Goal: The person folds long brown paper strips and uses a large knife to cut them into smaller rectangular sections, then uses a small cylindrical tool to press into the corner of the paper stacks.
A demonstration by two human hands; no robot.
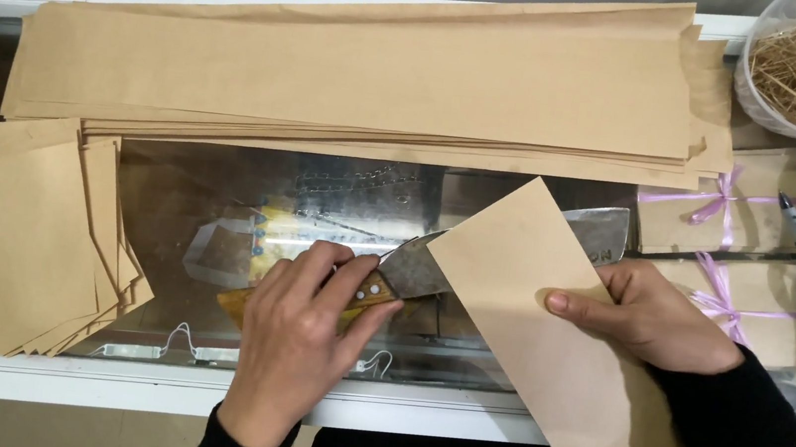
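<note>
Both hands closed: left [301,327] grips knife [413,270], blade half-hidden under right-held [652,317] paper strip [528,308].

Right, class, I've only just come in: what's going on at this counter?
A person's left hand grips a wooden-handled knife whose broad blade runs inside a folded brown paper strip, which the right hand holds. Long paper strips are stacked behind, and shorter cut pieces are piled on the glass counter.
</note>
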